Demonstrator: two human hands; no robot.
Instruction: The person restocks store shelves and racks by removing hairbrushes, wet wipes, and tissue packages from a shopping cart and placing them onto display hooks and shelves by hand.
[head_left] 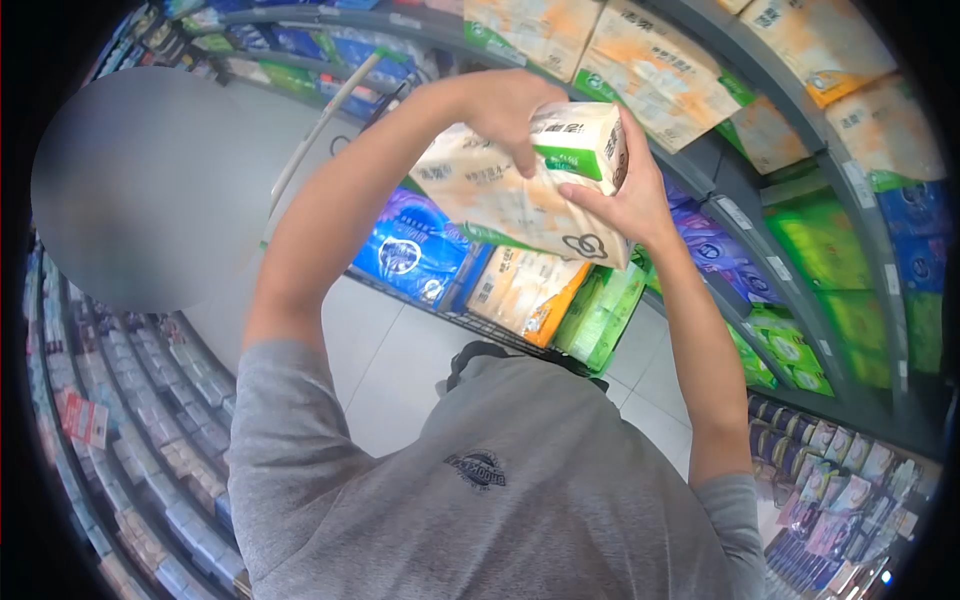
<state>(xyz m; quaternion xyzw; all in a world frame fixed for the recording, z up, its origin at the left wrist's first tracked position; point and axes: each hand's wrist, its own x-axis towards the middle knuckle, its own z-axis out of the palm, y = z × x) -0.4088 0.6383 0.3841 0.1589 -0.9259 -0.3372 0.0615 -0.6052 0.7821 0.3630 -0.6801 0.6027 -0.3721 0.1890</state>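
A cream and orange tissue pack (500, 195) with a green band is held up in front of me, tilted, between both hands. My left hand (508, 108) lies over its top and far side, fingers curled onto the wrapping. At the pack's right end, my right hand (630, 195) grips with the thumb on the near face; its other fingers are partly hidden behind the pack. Below the pack is a wire cart (470, 322) holding a blue pack (413, 245), a cream and orange pack (515, 292) and a green pack (600, 315).
Shelves on the right carry cream packs (655, 75), purple packs (712, 250) and green packs (825, 260). Curved shelves of small goods (130, 430) stand at the left. Hanging items (830, 470) are at the lower right. A blurred round patch covers the upper left.
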